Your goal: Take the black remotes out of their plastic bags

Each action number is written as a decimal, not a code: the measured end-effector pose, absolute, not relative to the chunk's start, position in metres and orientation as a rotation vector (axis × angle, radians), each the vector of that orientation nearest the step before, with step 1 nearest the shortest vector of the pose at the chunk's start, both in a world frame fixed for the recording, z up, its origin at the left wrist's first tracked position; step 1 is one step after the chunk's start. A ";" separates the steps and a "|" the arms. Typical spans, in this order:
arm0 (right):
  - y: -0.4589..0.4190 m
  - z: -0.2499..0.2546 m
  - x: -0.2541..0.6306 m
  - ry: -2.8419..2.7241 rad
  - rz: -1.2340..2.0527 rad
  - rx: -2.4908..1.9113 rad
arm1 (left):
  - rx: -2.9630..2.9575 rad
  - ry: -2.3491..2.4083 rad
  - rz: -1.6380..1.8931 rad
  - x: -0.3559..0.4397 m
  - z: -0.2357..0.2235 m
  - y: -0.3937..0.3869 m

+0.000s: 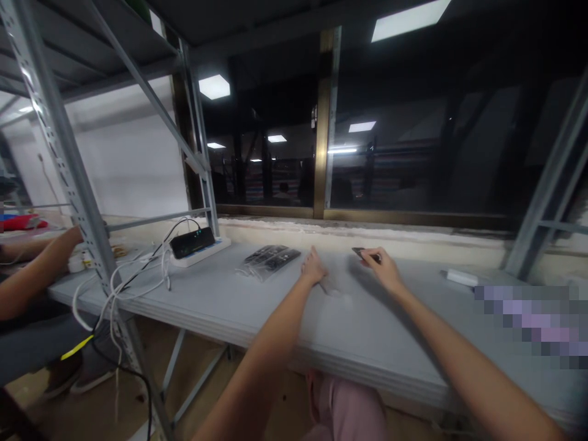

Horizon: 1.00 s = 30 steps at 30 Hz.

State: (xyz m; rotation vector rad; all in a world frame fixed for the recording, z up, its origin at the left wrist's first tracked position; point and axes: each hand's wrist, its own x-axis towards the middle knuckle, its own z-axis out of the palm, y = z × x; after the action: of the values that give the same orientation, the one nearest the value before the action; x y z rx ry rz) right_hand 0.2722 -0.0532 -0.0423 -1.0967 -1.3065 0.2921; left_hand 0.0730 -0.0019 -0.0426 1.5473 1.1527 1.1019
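Note:
My right hand (380,264) is closed on a small dark device (361,252), held just above the grey table (275,306) near the window sill. My left hand (313,267) rests on the table with its fingers curled, touching a clear plastic bag (337,285) that lies flat in front of me. To the left of that hand lie dark remote-like devices in clear bags (271,258).
A black box (193,242) sits on a white power strip (204,252) with white cables (138,269) trailing off the table's left end. Another person's arm (32,269) reaches in at far left. A metal rack post (68,171) stands there. A white object (462,277) lies at right.

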 end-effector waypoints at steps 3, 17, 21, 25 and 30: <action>-0.043 -0.055 0.277 -1.438 0.262 -1.175 | 2.025 1.460 1.080 0.076 -0.033 -0.016; -0.031 -0.077 0.289 -1.825 0.141 -1.250 | 2.051 0.995 0.828 0.078 -0.049 -0.018; -0.030 -0.081 0.293 -1.863 0.040 -1.386 | 2.202 1.021 0.919 0.078 -0.040 -0.022; -0.028 -0.087 0.297 -1.914 -0.104 -1.469 | 2.095 1.045 0.831 0.082 -0.039 -0.021; -0.022 -0.093 0.303 -1.924 -0.237 -1.640 | 1.937 1.037 0.758 0.081 -0.046 -0.015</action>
State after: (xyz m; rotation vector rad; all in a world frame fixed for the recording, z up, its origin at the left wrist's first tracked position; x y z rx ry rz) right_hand 0.3030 -0.0219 -0.0933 -1.6396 -1.9241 -0.2370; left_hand 0.0815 -0.0153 -0.0464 1.9370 1.0372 0.7576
